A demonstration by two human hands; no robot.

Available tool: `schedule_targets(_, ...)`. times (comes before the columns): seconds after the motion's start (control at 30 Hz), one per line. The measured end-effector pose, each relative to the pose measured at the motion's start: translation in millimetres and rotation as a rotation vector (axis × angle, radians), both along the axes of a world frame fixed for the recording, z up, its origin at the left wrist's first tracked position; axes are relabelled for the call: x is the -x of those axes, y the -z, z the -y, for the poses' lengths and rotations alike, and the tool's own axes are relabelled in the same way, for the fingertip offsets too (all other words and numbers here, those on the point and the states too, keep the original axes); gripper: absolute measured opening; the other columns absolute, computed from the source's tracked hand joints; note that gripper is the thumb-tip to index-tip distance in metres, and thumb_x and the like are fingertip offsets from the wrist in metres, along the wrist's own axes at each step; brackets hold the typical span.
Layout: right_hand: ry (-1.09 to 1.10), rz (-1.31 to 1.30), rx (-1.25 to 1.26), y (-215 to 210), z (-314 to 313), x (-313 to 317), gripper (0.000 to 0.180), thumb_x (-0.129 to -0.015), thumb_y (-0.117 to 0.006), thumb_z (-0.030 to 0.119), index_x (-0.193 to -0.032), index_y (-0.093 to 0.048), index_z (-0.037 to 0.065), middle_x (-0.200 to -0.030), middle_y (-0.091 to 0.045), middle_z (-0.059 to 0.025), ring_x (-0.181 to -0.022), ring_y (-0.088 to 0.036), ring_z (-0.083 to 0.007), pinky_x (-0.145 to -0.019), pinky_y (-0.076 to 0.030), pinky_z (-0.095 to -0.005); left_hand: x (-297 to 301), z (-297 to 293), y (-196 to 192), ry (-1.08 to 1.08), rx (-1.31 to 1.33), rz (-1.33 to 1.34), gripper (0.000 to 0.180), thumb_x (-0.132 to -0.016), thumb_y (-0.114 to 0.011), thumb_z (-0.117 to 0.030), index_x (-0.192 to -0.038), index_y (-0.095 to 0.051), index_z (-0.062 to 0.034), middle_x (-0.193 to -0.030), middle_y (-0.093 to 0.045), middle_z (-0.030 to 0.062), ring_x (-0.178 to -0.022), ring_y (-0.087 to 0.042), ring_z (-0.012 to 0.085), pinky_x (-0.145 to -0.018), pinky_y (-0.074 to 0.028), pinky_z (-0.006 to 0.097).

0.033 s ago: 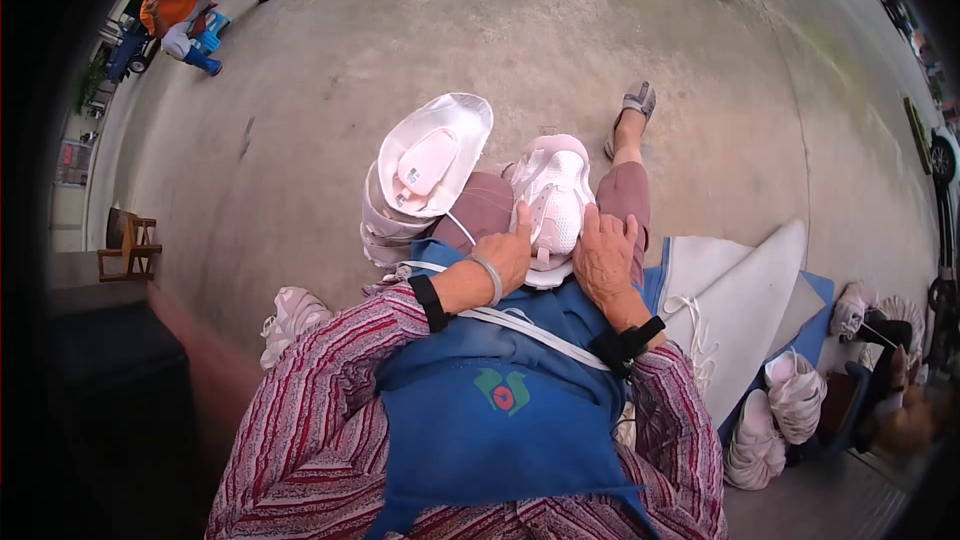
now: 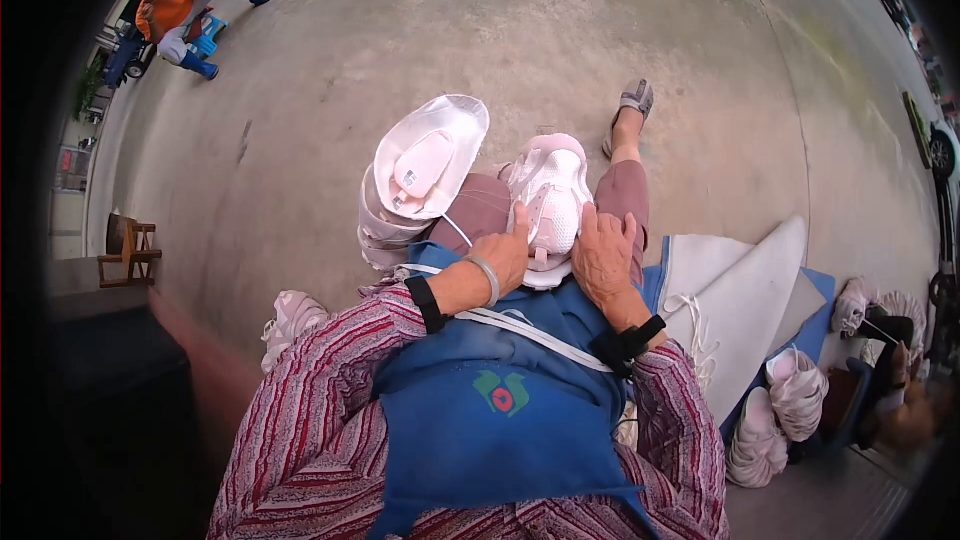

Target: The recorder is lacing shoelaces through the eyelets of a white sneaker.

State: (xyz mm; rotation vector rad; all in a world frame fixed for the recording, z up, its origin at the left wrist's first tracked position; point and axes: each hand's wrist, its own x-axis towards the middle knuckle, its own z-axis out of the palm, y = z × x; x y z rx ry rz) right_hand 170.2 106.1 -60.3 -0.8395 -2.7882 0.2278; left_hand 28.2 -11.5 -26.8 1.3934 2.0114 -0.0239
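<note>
Both hands rest on a pink-white shoe [image 2: 548, 198] lying on the lap. The left hand [image 2: 503, 252] grips its side, thumb up; the right hand [image 2: 607, 260] lies flat, fingers spread. The shoe's heel is hidden behind the hands. A white sole stack [image 2: 425, 165] stands just beside.

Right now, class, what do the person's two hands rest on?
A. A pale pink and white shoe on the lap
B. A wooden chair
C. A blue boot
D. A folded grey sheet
A: the left hand and the right hand both lie on the pale pink and white shoe held on the lap, one at each side of it.
</note>
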Motion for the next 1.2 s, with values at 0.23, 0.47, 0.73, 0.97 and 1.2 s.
schedule_targets(0.23, -0.016, -0.065, 0.174, 1.7, -8.3, -2.0, 0.048, -0.081, -0.06, 0.016, -0.123, -0.046, -0.001, -0.091, -0.054, -0.012, -0.095, -0.053, -0.0286, -0.1, -0.029, -0.0524, 15.1, 6.9, 21.2, 0.036, -0.162, 0.015, 0.069, -0.08, -0.051, -0.014, -0.13, -0.019, 0.0209, -0.079, -0.06, 0.035, -0.068, -0.063, 0.0428, -0.065, -0.05, 0.051)
schedule_targets(0.47, -0.024, -0.075, 0.16, -14.7, 0.3, 0.6, 0.053, -0.08, -0.063, 0.019, -0.126, -0.045, -0.001, -0.09, -0.053, -0.0125, -0.094, -0.052, -0.0296, -0.101, -0.029, -0.0514, -2.6, 6.9, 6.0, 0.059, -0.201, -0.129, 0.08, -0.077, -0.054, -0.011, -0.135, -0.011, 0.0219, -0.063, -0.061, 0.0224, -0.052, -0.062, 0.0344, -0.049, -0.049, 0.045)
schedule_targets(0.73, 0.098, 0.116, 0.181, -26.1, -11.8, 12.0, 0.057, -0.079, -0.063, 0.021, -0.127, -0.043, -0.001, -0.099, -0.057, -0.0165, -0.1, -0.053, -0.0322, -0.098, -0.031, -0.0545, 6.4, -11.2, -6.1, 0.083, -0.171, -0.073, 0.079, -0.078, -0.053, -0.011, -0.136, -0.009, 0.0212, -0.066, -0.063, 0.0214, -0.054, -0.063, 0.0329, -0.051, -0.049, 0.044)
schedule_targets(0.97, 0.109, 0.208, 0.282, -12.1, -27.5, 16.6, 0.053, -0.08, -0.059, 0.016, -0.127, -0.041, 0.001, -0.098, -0.063, -0.0179, -0.1, -0.057, -0.0341, -0.095, -0.032, -0.0572, 5.3, -4.3, 3.2, -0.028, -0.292, 0.003, 0.077, -0.082, -0.053, -0.015, -0.137, -0.01, 0.0166, -0.067, -0.063, 0.0225, -0.058, -0.063, 0.0376, -0.054, -0.05, 0.047)
schedule_targets(1.2, 0.095, 0.147, 0.252, -10.1, -22.1, 10.6, 0.052, -0.08, -0.058, 0.017, -0.127, -0.042, 0.001, -0.097, -0.064, -0.0181, -0.099, -0.059, -0.0342, -0.096, -0.032, -0.0545, 11.8, -3.1, -6.1, -0.065, -0.247, 0.141, 0.073, -0.083, -0.052, -0.018, -0.138, -0.013, 0.0114, -0.072, -0.062, 0.0268, -0.066, -0.062, 0.0428, -0.062, -0.049, 0.05)
